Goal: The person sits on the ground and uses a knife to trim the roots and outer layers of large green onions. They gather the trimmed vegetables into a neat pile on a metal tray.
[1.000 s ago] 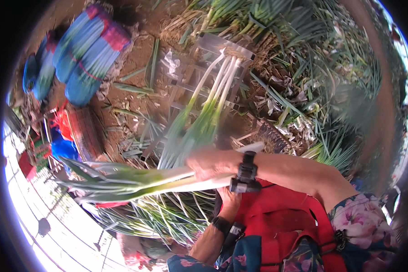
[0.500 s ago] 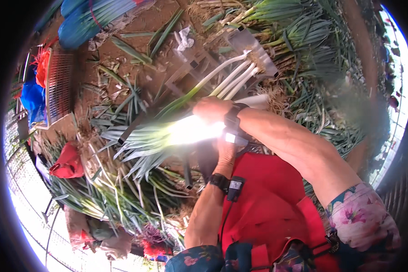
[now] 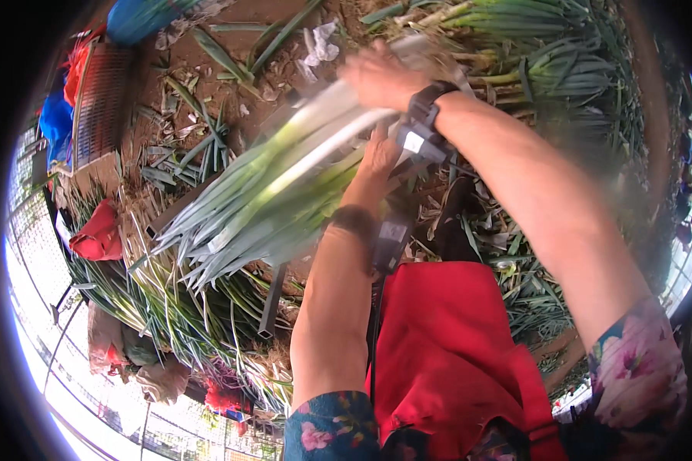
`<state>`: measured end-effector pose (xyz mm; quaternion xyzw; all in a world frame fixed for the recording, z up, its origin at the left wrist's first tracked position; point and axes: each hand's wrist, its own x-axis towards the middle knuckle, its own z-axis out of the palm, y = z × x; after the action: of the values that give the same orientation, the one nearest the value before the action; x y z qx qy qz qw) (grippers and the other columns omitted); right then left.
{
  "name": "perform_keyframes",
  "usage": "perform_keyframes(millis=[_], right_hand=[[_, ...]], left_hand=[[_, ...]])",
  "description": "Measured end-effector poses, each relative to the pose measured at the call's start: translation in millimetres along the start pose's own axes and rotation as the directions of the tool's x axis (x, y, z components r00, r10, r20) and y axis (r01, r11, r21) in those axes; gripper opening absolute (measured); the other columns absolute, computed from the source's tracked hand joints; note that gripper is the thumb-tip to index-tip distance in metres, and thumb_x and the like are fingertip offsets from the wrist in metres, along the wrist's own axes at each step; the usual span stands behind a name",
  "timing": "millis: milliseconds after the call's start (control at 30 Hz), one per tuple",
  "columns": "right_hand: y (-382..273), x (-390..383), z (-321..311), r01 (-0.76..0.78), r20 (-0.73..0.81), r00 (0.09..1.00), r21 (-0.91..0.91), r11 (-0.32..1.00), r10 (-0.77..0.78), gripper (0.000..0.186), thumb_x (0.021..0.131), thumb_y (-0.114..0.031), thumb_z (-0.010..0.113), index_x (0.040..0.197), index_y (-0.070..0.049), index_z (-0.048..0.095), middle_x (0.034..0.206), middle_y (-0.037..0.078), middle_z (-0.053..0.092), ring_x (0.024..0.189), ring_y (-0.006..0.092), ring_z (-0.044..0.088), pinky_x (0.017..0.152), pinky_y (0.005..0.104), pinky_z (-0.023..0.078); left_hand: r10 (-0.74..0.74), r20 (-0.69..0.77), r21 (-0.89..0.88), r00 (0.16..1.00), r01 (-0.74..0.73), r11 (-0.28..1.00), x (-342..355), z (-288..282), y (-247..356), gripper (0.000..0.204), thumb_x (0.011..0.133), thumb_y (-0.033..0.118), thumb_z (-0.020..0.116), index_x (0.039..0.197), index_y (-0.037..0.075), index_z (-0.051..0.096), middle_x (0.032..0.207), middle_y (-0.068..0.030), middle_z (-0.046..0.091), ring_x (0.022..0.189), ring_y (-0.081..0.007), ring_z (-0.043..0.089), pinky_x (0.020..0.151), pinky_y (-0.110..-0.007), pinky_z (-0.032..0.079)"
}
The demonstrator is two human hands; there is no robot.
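Observation:
A loose bundle of long green onions (image 3: 265, 173) lies slantwise in front of me, white stalks at the upper right and green leaves fanned to the lower left. Motion blurs part of it. My left hand (image 3: 378, 157) is closed around the near side of the white stalks, some fingers hidden by them. Over the far side of the stalks is my right hand (image 3: 384, 77), its fingertips smeared by motion, so its grip is unclear. Beneath the bundle shows a dark metal frame leg (image 3: 272, 300). Both wrists wear black straps with small devices.
Heaps of green onions lie at the upper right (image 3: 527, 54) and lower left (image 3: 200, 323). A plastic crate (image 3: 100, 104) with red and blue bags stands at the left, a red bag (image 3: 98, 232) below it. Trimmed leaves (image 3: 200, 131) and white scraps (image 3: 319, 46) litter the brown ground.
My right hand has moved up and away over the white stalks, and my left hand has moved slightly farther out. The onion stalks, distinct before, now blur together. The bright glare is gone.

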<state>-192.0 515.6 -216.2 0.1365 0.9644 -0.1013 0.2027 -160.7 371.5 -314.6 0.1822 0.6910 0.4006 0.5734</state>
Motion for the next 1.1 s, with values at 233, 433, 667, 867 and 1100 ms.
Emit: perform_keyframes(millis=[233, 433, 667, 867, 1100], right_hand=[[25, -229, 77, 0.101, -0.526, 0.811, 0.557, 0.824, 0.256, 0.029, 0.093, -0.009, 0.063, 0.121, -0.008, 0.067, 0.112, 0.013, 0.067, 0.102, 0.0359, 0.062, 0.09, 0.0465, 0.048], [-52, -496, 115, -0.148, 0.01, 0.964, 0.851, 0.504, 0.266, 0.022, 0.087, -0.02, 0.07, 0.104, -0.008, 0.066, 0.095, 0.01, 0.063, 0.086, 0.0325, 0.064, 0.073, 0.0457, 0.048], [-61, -602, 105, -0.064, -0.057, 0.979, 0.827, 0.558, 0.197, 0.019, 0.078, -0.016, 0.071, 0.093, -0.007, 0.064, 0.091, 0.007, 0.059, 0.095, 0.0293, 0.059, 0.073, 0.0421, 0.05], [-50, -620, 112, -0.126, 0.074, 0.973, 0.964, 0.233, 0.221, 0.012, 0.085, -0.017, 0.067, 0.093, -0.008, 0.065, 0.09, 0.009, 0.064, 0.09, 0.0341, 0.064, 0.074, 0.0473, 0.053], [-23, -616, 104, -0.188, 0.189, 0.982, 0.981, 0.051, -0.011, 0.015, 0.086, -0.015, 0.071, 0.098, -0.01, 0.066, 0.097, 0.009, 0.067, 0.093, 0.0321, 0.068, 0.077, 0.0442, 0.055]], left_hand=[[0.471, -0.101, 0.491, 0.876, -0.368, 0.79, -116, 112, 10, 0.036, 0.092, 0.019, 0.062, 0.125, 0.003, 0.059, 0.12, -0.0255, 0.063, 0.11, -0.0475, 0.058, 0.089, -0.056, 0.048], [-0.071, 0.529, 0.639, 0.846, -0.342, 0.689, -328, 115, -60, 0.039, 0.092, 0.02, 0.067, 0.128, 0.007, 0.063, 0.113, -0.0196, 0.066, 0.105, -0.0402, 0.063, 0.088, -0.052, 0.051], [-0.612, 0.661, 0.726, 0.434, -0.165, 0.668, -403, 157, 50, 0.035, 0.099, 0.024, 0.058, 0.129, 0.007, 0.063, 0.119, -0.02, 0.067, 0.114, -0.0409, 0.064, 0.096, -0.052, 0.051], [-0.53, 0.649, 0.668, 0.546, -0.076, 0.74, -405, 184, 85, 0.036, 0.098, 0.023, 0.059, 0.13, 0.006, 0.063, 0.122, -0.0215, 0.067, 0.116, -0.041, 0.064, 0.098, -0.048, 0.051], [-0.292, 0.721, 0.486, 0.628, -0.158, 0.86, -394, 171, 21, 0.032, 0.095, 0.014, 0.065, 0.125, 0.003, 0.066, 0.113, -0.0218, 0.07, 0.105, -0.0395, 0.069, 0.089, -0.044, 0.055]])
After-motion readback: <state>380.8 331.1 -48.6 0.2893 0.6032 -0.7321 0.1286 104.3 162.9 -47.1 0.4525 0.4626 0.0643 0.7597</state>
